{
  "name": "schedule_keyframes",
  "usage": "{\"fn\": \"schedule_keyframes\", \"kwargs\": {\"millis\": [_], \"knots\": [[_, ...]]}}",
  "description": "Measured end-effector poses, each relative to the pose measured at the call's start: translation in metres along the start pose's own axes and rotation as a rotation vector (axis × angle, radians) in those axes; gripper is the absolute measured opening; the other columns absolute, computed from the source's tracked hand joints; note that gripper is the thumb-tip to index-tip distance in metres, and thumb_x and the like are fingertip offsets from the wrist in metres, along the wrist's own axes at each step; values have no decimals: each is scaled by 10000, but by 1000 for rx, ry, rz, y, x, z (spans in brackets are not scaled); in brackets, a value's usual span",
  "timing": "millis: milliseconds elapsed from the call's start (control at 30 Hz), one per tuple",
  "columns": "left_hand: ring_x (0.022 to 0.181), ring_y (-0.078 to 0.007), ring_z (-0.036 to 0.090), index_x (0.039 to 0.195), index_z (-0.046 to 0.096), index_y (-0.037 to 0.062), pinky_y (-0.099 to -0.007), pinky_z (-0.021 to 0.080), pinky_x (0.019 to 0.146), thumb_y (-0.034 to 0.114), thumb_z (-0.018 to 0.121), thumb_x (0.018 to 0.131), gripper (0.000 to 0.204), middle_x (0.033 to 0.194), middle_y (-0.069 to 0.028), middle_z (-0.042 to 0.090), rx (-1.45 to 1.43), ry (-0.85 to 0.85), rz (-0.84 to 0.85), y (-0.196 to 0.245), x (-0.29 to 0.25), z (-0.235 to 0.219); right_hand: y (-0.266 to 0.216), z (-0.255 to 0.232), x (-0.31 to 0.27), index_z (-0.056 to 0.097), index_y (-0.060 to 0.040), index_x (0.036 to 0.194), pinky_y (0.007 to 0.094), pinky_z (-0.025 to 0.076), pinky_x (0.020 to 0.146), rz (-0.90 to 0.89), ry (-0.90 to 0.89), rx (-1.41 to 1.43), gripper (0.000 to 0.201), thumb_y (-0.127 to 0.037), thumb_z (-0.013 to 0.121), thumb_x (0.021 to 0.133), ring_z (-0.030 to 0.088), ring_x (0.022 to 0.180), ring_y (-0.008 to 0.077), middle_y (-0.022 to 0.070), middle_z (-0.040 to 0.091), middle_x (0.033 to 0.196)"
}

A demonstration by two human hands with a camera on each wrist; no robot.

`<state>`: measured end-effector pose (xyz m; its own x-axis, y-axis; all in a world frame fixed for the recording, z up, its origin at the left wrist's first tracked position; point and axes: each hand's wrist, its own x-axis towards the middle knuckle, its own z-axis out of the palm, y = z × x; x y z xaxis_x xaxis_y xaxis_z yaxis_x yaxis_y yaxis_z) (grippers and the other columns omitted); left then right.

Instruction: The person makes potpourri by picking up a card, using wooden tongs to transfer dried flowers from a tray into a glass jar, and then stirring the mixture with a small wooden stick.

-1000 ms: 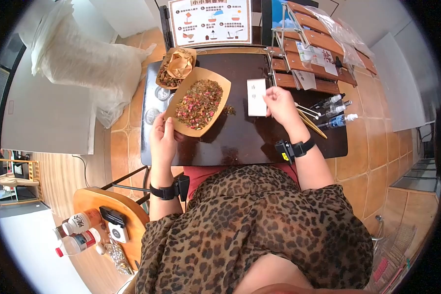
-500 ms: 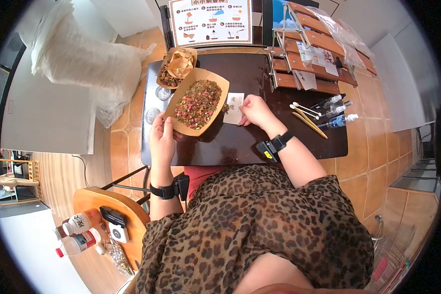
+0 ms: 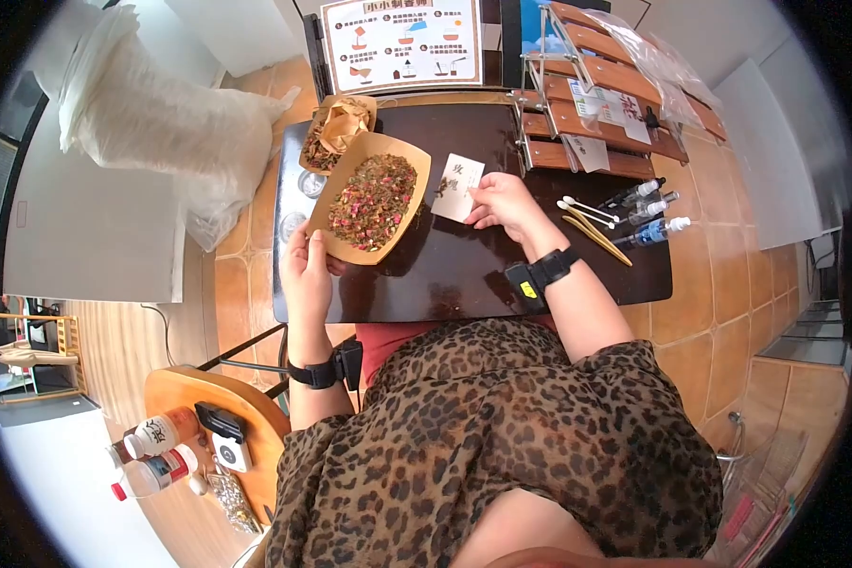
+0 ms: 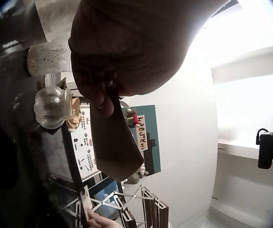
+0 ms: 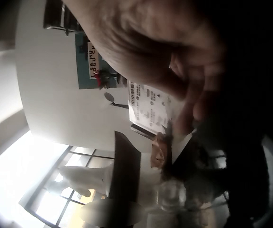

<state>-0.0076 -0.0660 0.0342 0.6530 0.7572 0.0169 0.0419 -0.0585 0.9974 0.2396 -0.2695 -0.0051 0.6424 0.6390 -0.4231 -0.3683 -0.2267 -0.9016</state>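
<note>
In the head view my left hand (image 3: pixel 308 270) grips the near left edge of a brown paper tray (image 3: pixel 343 172), thumb on the wall. The tray holds a dried herb and petal mix (image 3: pixel 374 201), brown-green with pink bits. My right hand (image 3: pixel 506 208) pinches a white card (image 3: pixel 463 170) with dark characters, close to the tray's right side. A small clump of herb bits (image 3: pixel 442 186) lies on the card's left part. The left wrist view shows the tray (image 4: pixel 112 147) from its outer side, under the fingers. In the right wrist view the card (image 5: pixel 180 146) is partly hidden by fingers.
Behind the tray stands another paper tray (image 3: pixel 312 156) with crumpled brown paper (image 3: pixel 350 121). Glass jars (image 3: pixel 292 225) line the table's left edge. To the right lie golden tweezers (image 3: pixel 598 239), cotton swabs (image 3: pixel 592 208) and small bottles (image 3: pixel 661 230). A wooden slat rack (image 3: pixel 563 115) stands beyond.
My right hand brought the card left to the herb bits on the table beside the tray, then raised it. The bits now lie on the card. The tray shifted slightly left.
</note>
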Motion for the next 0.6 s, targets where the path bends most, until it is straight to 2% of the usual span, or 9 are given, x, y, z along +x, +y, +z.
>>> {"fn": "schedule_keyframes", "kwargs": {"millis": [233,367,500,533,567,600], "knots": [[581,-78,582,1234,612,-19,-218,470,542,169,515,1049,282,778,-26,656,6,-25,-7,-4,2,2,-43,-30,-37,556,13,1029,259,545,523,-195,87,88,137,-106,606,985,695,616,173,119,693,802],[574,-75,578,1225,620,-21,-219,471,539,154,506,1051,271,779,-25,658,-47,-74,-34,-6,1,17,-69,-18,-57,549,7,1012,248,539,541,-409,111,13,114,-93,602,994,696,646,154,117,693,820],[594,-61,579,1300,558,-20,-209,487,552,131,465,1069,292,833,-21,652,-30,-189,-92,-13,4,26,-63,10,-63,563,12,999,241,530,592,-698,168,-158,113,-95,601,1005,698,715,131,89,696,836],[596,-70,584,1303,557,-25,-218,493,555,126,463,1066,296,837,-30,654,-5,-207,-80,-14,5,27,-57,15,-63,581,10,982,273,526,619,-789,196,-267,107,-90,617,994,692,714,148,96,689,831],[597,-72,586,1302,558,-25,-220,494,555,125,463,1066,295,838,-33,654,0,-211,-84,-14,3,29,-56,19,-69,604,-3,959,331,525,621,-880,288,-470,74,-64,645,958,686,686,226,120,673,833],[597,-74,587,1301,559,-26,-222,495,555,125,464,1066,295,840,-36,655,5,-217,-90,-12,3,31,-56,19,-70,613,-9,955,349,523,624,-966,321,-610,66,-56,657,938,676,696,266,129,664,842]]}}
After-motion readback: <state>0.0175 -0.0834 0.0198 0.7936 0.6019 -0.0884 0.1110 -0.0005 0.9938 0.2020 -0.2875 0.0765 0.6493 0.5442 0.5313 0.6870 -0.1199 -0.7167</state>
